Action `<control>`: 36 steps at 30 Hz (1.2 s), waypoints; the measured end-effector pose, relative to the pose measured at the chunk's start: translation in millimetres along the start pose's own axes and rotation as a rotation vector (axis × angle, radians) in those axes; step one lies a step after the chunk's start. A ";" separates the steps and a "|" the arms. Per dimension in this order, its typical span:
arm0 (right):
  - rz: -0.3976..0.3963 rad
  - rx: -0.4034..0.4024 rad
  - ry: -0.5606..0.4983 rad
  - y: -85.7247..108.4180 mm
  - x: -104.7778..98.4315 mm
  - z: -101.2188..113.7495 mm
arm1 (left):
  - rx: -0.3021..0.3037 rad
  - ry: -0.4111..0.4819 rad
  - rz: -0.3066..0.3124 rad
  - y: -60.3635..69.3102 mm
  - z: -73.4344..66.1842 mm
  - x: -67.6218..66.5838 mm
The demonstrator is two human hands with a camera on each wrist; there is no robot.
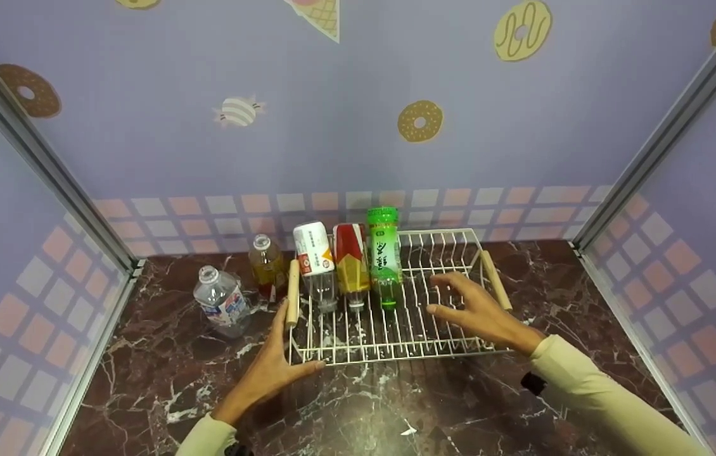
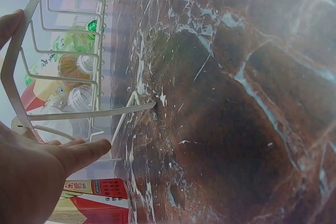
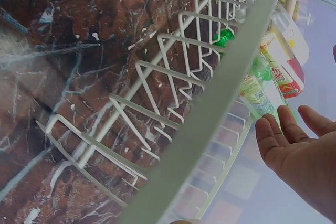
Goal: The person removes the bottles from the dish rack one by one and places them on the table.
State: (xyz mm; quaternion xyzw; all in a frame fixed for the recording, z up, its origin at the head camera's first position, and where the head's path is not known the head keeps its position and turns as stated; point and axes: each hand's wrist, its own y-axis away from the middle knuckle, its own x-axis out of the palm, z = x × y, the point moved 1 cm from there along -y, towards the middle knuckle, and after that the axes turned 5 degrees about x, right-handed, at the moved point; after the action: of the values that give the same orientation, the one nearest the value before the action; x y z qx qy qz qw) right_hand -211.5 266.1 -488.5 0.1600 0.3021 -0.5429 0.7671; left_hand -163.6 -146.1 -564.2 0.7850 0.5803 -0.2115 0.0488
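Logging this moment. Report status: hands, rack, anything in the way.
Left hand at rack, front left corner; right hand empty, over right side. Three bottles inside. Possible obstacles: clear bottle, amber bottle, outside left end.

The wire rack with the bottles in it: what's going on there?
A person's left hand is spread at the left front corner of the wire rack; the right hand is over its right part, holding nothing. In the rack, a white-labelled bottle, a red-and-yellow bottle and a green bottle sit neck-down. A clear bottle and a yellowish bottle stand upright to its left.
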 end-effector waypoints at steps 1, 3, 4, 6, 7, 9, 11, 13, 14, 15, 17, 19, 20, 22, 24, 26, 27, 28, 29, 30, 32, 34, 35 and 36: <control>0.002 -0.006 0.000 -1.7 -0.7 0.2 | 0.000 -0.008 0.000 0.0 -0.1 0.2; 0.006 -0.005 -0.006 -4.9 -2.0 0.6 | -0.003 -0.022 0.004 -0.1 -0.3 0.8; 0.007 -0.001 -0.011 -6.5 -2.7 0.6 | -0.003 -0.028 0.005 -0.3 -0.3 1.0; 0.012 0.006 -0.020 -9.3 -4.0 0.4 | -0.011 -0.029 0.003 -0.7 -0.3 1.4; 0.017 0.014 -0.028 -10.6 -4.6 0.6 | -0.016 -0.027 0.001 -1.0 -0.2 1.6; 0.027 0.037 -0.051 -12.5 -5.7 1.1 | -0.026 -0.017 -0.002 -1.3 0.3 1.7; 0.039 0.056 -0.066 -14.4 -6.7 1.6 | -0.037 -0.006 -0.006 -1.2 1.0 1.7; 0.050 0.076 -0.080 -16.5 -7.4 2.7 | -0.040 -0.003 -0.007 -1.0 2.1 1.7; 0.053 0.081 -0.084 -17.9 -7.8 3.0 | -0.040 0.000 -0.008 -0.9 2.4 1.7; 0.057 0.082 -0.083 -19.2 -8.2 3.6 | -0.039 0.003 -0.010 -0.8 2.7 1.8; 0.064 0.081 -0.077 -22.2 -9.0 4.3 | -0.039 0.008 -0.016 -0.8 3.0 2.0; 0.064 0.076 -0.070 -24.8 -9.9 5.1 | -0.039 0.023 -0.015 -0.7 3.5 2.4; 0.062 0.072 -0.062 -26.0 -10.3 5.4 | -0.039 0.038 -0.013 -0.6 3.5 2.6; 0.058 0.067 -0.052 -28.5 -10.9 6.0 | -0.036 0.068 -0.009 -0.1 4.0 2.8; 0.055 0.072 -0.043 -31.2 -10.8 6.9 | -0.038 0.103 -0.006 0.4 4.3 2.8; 0.062 0.078 -0.037 -34.3 -10.1 7.7 | -0.038 0.127 -0.009 0.8 5.0 2.7; 0.068 0.080 -0.037 -36.1 -9.6 8.1 | -0.038 0.131 -0.011 0.9 5.5 2.7; 0.073 0.084 -0.037 -37.9 -9.3 8.6 | -0.032 0.132 -0.015 0.9 6.2 2.8; 0.078 0.087 -0.037 -39.7 -9.0 9.1 | -0.032 0.137 -0.018 0.8 6.8 2.9; 0.084 0.088 -0.037 -41.6 -8.9 9.5 | -0.028 0.144 -0.021 0.7 7.4 3.2; 0.091 0.086 -0.042 -45.3 -9.3 9.9 | -0.022 0.157 -0.026 0.5 8.9 3.8; 0.096 0.090 -0.044 -48.9 -10.3 10.9 | -0.016 0.166 -0.032 0.4 9.5 4.4; 0.095 0.089 -0.037 -50.5 -11.0 11.4 | -0.026 0.171 -0.031 0.8 9.5 4.7; 0.095 0.087 -0.029 -52.3 -11.5 11.6 | -0.035 0.172 -0.031 1.2 9.2 5.0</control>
State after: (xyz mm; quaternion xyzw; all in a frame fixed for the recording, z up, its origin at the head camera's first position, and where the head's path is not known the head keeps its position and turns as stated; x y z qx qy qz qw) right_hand -259.3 249.1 -468.0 0.1996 0.2592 -0.5206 0.7887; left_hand -163.9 -145.0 -574.7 0.7903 0.5979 -0.1340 0.0091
